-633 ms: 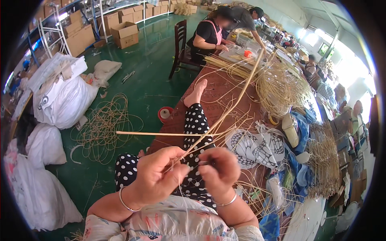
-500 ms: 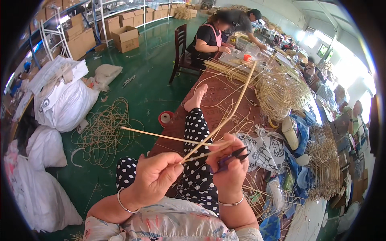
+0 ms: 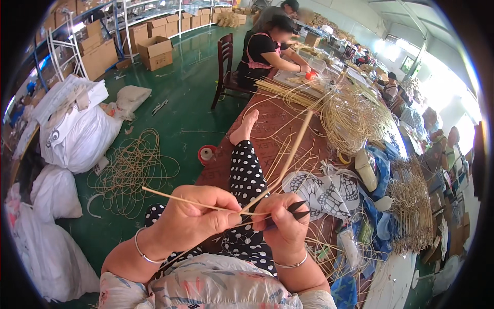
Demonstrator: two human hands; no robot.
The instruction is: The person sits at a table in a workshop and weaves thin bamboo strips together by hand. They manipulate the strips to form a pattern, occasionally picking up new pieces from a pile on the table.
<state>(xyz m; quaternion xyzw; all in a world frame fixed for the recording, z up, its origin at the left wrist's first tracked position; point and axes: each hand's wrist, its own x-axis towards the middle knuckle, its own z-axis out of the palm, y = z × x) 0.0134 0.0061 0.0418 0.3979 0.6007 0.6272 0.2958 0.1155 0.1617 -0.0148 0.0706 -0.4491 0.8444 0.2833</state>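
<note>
Above my lap, my left hand (image 3: 193, 219) pinches a pair of tan cane strips where they cross. One, a thicker strip (image 3: 294, 152), slants up and away to the right over the table. A thinner cane strand (image 3: 164, 196) sticks out to the left past my left hand and runs across to my right hand (image 3: 285, 226). That hand is closed round small snips (image 3: 298, 208), their dark pointed blades showing beyond the thumb and their handle mostly hidden in the palm. My right fingers also meet the thin strand close to the crossing.
My leg rests on the reddish table (image 3: 267, 117), with cane offcuts beside it. Cane coils (image 3: 355, 118), a butterfly-patterned cloth (image 3: 324, 190) and bundled wires (image 3: 411, 206) lie to the right. Left on the floor are a cane tangle (image 3: 135, 172) and white sacks (image 3: 82, 136). A co-worker (image 3: 265, 54) sits ahead.
My left hand has turned and moved up and right, closer to my right hand at the crossing. The thick strip's far end has swung lower. The co-worker now reaches further over the table.
</note>
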